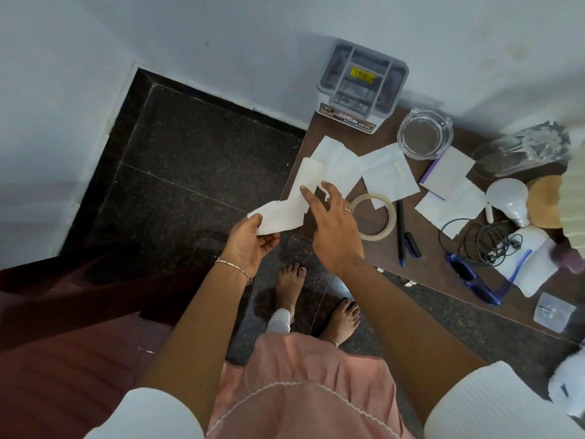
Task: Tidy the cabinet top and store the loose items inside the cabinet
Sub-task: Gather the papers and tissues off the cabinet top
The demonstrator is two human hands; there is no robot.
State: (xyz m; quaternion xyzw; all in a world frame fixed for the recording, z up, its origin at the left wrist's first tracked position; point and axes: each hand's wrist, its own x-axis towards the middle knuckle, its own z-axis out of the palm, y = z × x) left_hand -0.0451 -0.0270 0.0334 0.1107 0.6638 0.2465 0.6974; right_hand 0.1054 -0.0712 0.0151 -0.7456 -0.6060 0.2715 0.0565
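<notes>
My left hand point(250, 245) pinches the lower corner of a white paper tissue point(285, 213) held just off the left edge of the brown cabinet top point(364, 248). My right hand point(332, 223) hovers over the tissue's upper part with fingers spread, fingertips touching the paper. More white tissues point(389, 172) lie spread on the cabinet top behind it. A tape roll point(380, 217) lies right of my right hand. Two dark pens point(403, 232) lie beside the tape.
A grey compartment organiser point(361, 83) stands at the back against the wall. A glass ashtray point(424, 134), purple-edged notepad point(446, 175), white bulb point(509, 198), tangled black cable point(487, 242), blue sunglasses point(471, 280) and a clear plastic bag point(525, 147) crowd the right. Dark floor lies left.
</notes>
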